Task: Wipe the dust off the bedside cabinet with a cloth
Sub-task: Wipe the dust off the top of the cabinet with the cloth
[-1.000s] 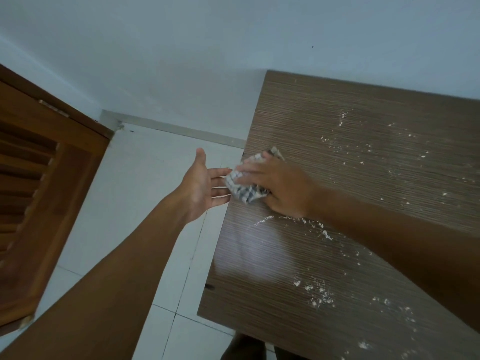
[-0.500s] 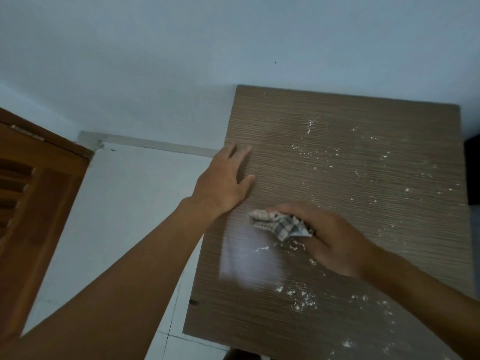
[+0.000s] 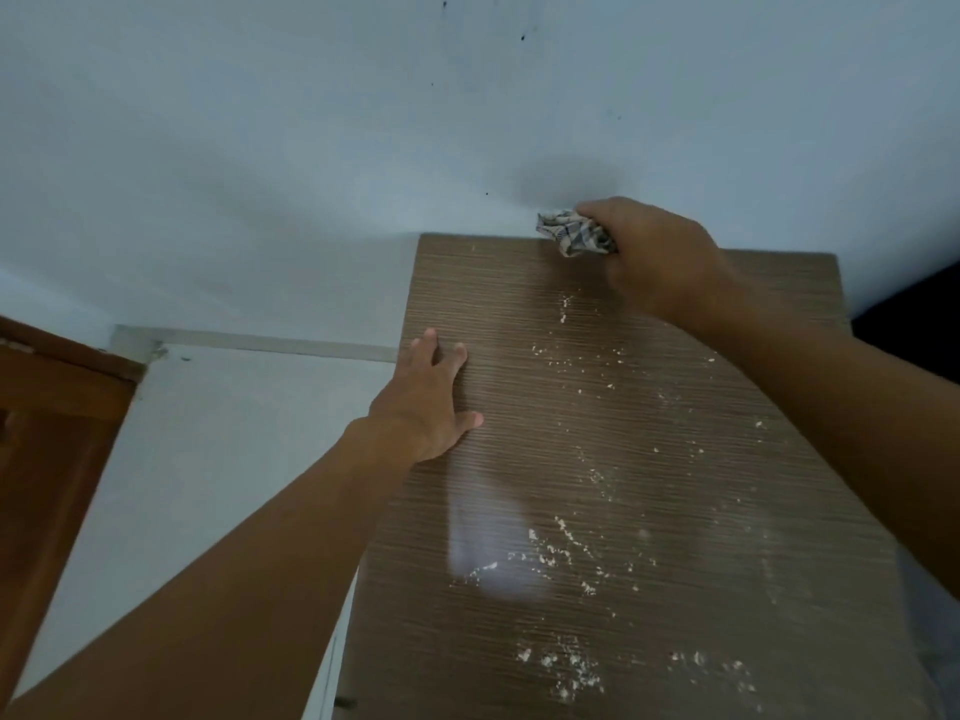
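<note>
The right hand (image 3: 655, 254) is clenched around a bunched checked cloth (image 3: 575, 234) at the far edge of the bedside cabinet (image 3: 649, 459), just where its top meets the pale wall (image 3: 311, 148). The left hand (image 3: 423, 402) lies flat — fingers spread — on the cabinet's left edge. White dust (image 3: 558, 550) specks the brown woodgrain top, thickest toward the near side. A wooden door (image 3: 47, 433) stands at the left, beside the tiled floor (image 3: 208, 459).
</note>
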The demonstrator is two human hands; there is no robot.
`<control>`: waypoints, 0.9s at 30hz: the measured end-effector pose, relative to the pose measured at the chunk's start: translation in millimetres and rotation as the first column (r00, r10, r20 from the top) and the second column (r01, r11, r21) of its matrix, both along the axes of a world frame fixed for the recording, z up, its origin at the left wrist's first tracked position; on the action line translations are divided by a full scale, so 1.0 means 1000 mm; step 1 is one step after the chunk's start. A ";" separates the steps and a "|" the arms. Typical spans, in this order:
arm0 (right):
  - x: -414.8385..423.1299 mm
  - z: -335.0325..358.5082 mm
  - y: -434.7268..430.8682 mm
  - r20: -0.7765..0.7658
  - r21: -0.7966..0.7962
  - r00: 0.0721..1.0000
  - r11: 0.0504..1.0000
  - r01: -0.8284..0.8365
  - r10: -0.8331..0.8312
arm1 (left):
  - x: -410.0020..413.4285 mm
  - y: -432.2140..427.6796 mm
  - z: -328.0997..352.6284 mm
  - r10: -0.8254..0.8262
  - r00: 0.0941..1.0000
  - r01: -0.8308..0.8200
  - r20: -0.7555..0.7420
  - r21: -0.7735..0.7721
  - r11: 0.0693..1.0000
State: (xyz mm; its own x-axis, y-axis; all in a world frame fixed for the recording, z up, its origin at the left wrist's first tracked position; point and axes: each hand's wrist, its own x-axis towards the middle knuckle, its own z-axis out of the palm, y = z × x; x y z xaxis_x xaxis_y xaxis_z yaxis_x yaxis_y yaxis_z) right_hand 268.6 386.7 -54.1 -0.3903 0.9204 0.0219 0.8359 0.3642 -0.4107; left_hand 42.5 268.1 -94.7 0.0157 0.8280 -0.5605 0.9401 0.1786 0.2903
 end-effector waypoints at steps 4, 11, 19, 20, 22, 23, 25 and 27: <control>-0.019 -0.019 0.024 0.155 -0.015 0.988 1.000 -0.026 0.028 | 0.001 0.001 0.000 0.010 1.000 -0.010 0.002 -0.007 1.000; -0.011 -0.058 0.000 -0.083 -0.265 0.997 0.964 -0.020 -0.002 | 0.000 0.001 0.001 0.017 1.000 -0.017 0.012 -0.022 1.000; -0.008 -0.071 -0.078 -0.188 -0.185 0.962 0.954 -0.235 0.200 | 0.002 0.001 0.002 0.007 1.000 -0.007 0.003 -0.044 0.999; -0.008 -0.072 -0.090 -0.199 -0.179 0.953 0.947 -0.265 0.229 | 0.001 0.002 0.002 0.004 1.000 -0.004 -0.002 -0.050 0.999; -0.007 -0.074 -0.119 -0.201 -0.178 0.940 0.934 -0.310 0.274 | 0.000 0.002 0.002 -0.005 1.000 0.004 -0.012 -0.057 0.998; -0.007 -0.074 -0.134 -0.200 -0.183 0.937 0.929 -0.323 0.287 | 0.000 0.002 0.001 -0.010 1.000 0.009 -0.014 -0.059 0.998; -0.006 -0.075 -0.162 -0.205 -0.189 0.927 0.917 -0.352 0.314 | -0.001 0.003 0.001 -0.020 1.000 0.019 -0.013 -0.068 0.997; -0.003 -0.077 -0.191 -0.216 -0.208 0.917 0.901 -0.380 0.336 | -0.002 0.004 0.002 -0.026 1.000 0.025 -0.015 -0.086 0.996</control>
